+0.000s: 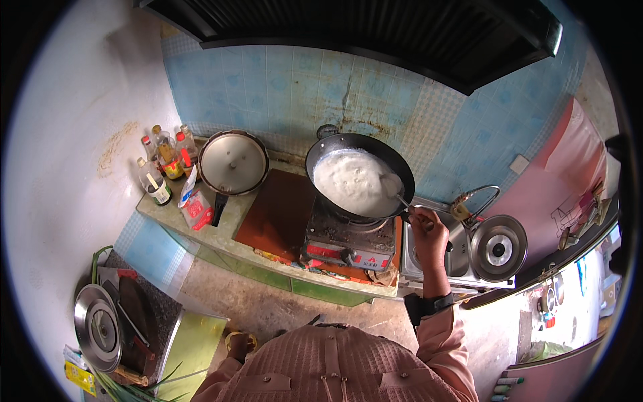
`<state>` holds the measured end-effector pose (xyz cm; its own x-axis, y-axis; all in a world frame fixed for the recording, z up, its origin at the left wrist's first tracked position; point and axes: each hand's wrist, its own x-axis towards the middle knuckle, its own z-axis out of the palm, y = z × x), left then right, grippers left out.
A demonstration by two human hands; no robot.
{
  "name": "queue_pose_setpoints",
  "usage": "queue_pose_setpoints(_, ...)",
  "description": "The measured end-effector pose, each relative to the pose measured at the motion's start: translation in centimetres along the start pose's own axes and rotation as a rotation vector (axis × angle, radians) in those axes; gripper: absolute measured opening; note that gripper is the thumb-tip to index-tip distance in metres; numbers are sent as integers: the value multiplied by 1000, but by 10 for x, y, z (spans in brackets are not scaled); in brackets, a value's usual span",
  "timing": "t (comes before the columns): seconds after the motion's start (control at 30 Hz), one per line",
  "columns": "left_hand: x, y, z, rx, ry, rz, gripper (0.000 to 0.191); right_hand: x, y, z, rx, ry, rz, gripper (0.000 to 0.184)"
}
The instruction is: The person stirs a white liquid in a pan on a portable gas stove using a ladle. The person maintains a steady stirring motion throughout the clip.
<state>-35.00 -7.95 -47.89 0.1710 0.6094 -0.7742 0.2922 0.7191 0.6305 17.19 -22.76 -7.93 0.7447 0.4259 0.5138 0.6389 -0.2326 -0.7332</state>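
Note:
My right hand grips the thin metal handle of a ladle or spatula, whose head lies partly sunk at the right side of a wok. Frothy white liquid fills much of the black wok. Under the wok is a gas stove with a single knob on its front. My left hand hangs low at my left side, small and dim above a yellow slipper. How its fingers are held is unclear.
Left of the stove are a brown board, a lidded pan, a red-and-white bag and several bottles. At right, a round metal lid rests by the sink and faucet. Overhead hangs a black range hood.

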Motion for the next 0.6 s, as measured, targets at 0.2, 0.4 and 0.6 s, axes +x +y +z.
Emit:
queue_pose_setpoints(0.2,16,-13,-6,-46,-17,-36,29,-2,-1,0,314,37,239,15)
queue_pose_setpoints(0.4,25,-20,-15,154,-107,112,29,-5,-15,0,492,18,387,14)
queue_pose_setpoints(0.6,30,-18,-13,119,-81,111,29,-10,-18,8,608,-46,429,16)
